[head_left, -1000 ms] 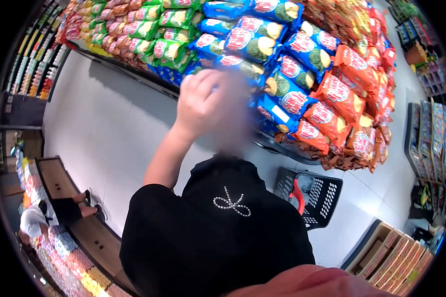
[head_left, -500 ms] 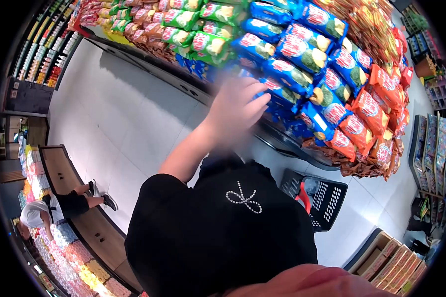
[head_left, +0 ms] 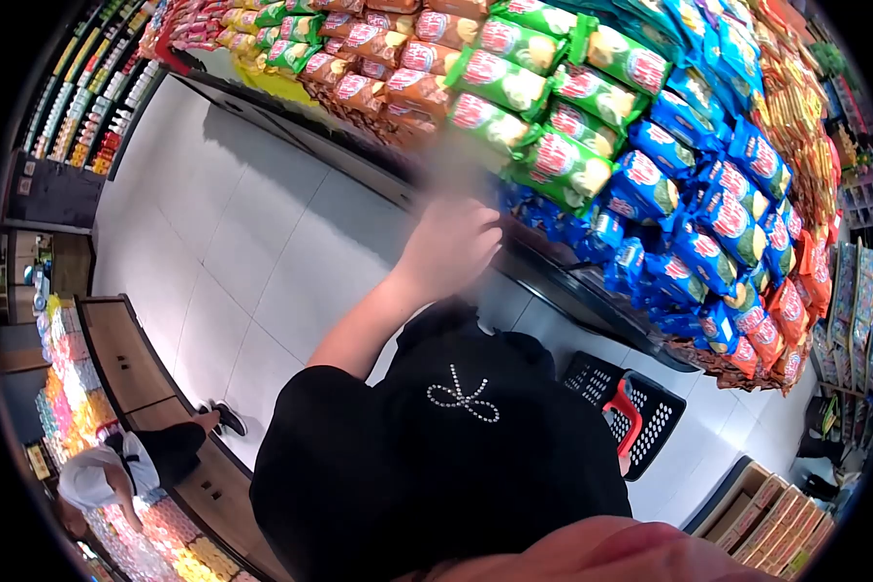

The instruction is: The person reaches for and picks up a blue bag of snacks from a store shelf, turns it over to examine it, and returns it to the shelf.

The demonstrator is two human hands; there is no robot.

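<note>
My left hand [head_left: 448, 244] is stretched out in front of the display, near the lower edge of the green snack packets [head_left: 563, 165]. Some fingers look bent, but motion blur smears the front of the hand, and I cannot tell whether it holds anything. Blue packets [head_left: 650, 184] lie to the right of the green ones, and brown packets [head_left: 422, 58] to the left. At my right side hangs a black shopping basket [head_left: 658, 427] with a red handle [head_left: 627, 407]. A small part of my right hand [head_left: 626, 454] shows closed at the handle's lower end; my black shirt hides the rest.
The dark display edge [head_left: 553, 291] runs diagonally before me. Red-orange packets [head_left: 788, 308] fill its right end. Cartons [head_left: 761, 514] stand at lower right. A person in a white top [head_left: 116, 473] is beside another counter [head_left: 136, 354] at left. Light floor tiles [head_left: 252, 242] lie between.
The view has shifted left along the display, so the packets now appear farther right. My left hand has moved back from the blue packets to below the green ones. My right hand has come into view.
</note>
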